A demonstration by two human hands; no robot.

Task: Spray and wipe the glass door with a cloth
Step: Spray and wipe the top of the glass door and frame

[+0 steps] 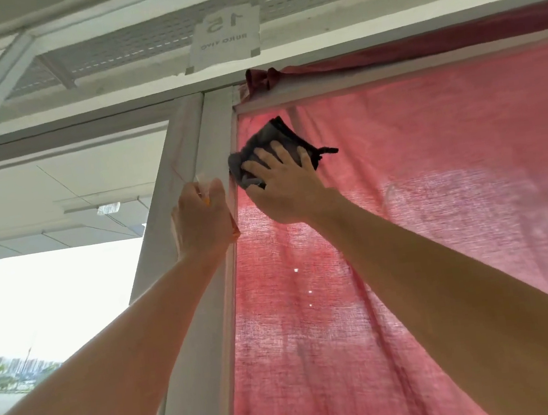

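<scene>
Reaching overhead: right hand point(286, 192) flat on cloth point(272, 149), left hand point(203, 216) gripping spray bottle point(203, 181).

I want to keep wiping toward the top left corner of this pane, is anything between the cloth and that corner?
Nothing visible blocks it. The right hand presses the dark cloth flat on the glass door, just below the top rail and beside the white frame post. The red curtain seems to hang behind the glass.

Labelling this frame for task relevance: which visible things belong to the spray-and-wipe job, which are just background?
Job:
dark cloth, pressed to the glass by the right hand
spray bottle, mostly hidden in the left hand
glass door

Background:
red curtain behind the glass
paper sign above the frame
</scene>
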